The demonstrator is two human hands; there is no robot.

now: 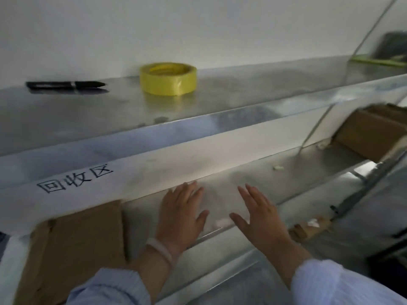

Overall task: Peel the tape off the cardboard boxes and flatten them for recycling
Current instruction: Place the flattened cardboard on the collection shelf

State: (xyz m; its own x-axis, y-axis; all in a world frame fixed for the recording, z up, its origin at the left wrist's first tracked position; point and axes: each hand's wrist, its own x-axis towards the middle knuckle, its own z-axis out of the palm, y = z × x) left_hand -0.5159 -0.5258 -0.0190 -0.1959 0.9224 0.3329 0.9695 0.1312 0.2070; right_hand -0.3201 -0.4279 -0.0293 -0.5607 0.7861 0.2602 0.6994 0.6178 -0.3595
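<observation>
My left hand (181, 211) and my right hand (258, 213) are held side by side with fingers straight over the lower metal shelf (286, 179), holding nothing. Flattened brown cardboard (72, 249) lies at the lower left, under a white strip with black characters (74, 179). Another cardboard box (370, 133) sits on the lower shelf at the far right. Small scraps of peeled tape (278, 167) lie on that shelf. A torn cardboard piece (312, 225) lies lower down at the right.
The upper metal shelf (242, 91) carries a yellow tape roll (168, 78) and a black marker (66, 85). A white wall stands behind it. A thin metal brace (317, 126) slants down on the right. A dark object and a green item (381, 60) sit at far right.
</observation>
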